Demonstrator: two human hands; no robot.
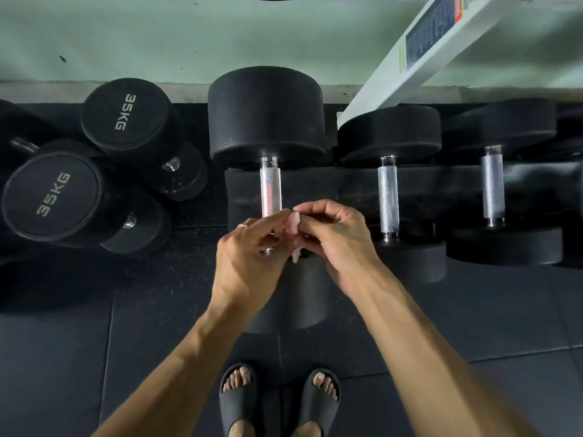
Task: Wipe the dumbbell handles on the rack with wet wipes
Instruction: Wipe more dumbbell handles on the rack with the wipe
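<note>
Feet in black slides (279,402) standing on the rubber floor. Above them, left hand (246,263) and right hand (337,247) both pinching a small crumpled wet wipe (294,227), fingers curled round it, just over the near end of the middle dumbbell handle (270,187) on the rack (356,187). Wipe looking soft, limp, light; best wrapped round the knurled steel, which should be resisting slip. Handle sitting hemmed between two black heads, leaving only a short stroke. Neighbouring handles (388,200) lying rightward, well apart; 35KG dumbbells (53,197) crowding left.
</note>
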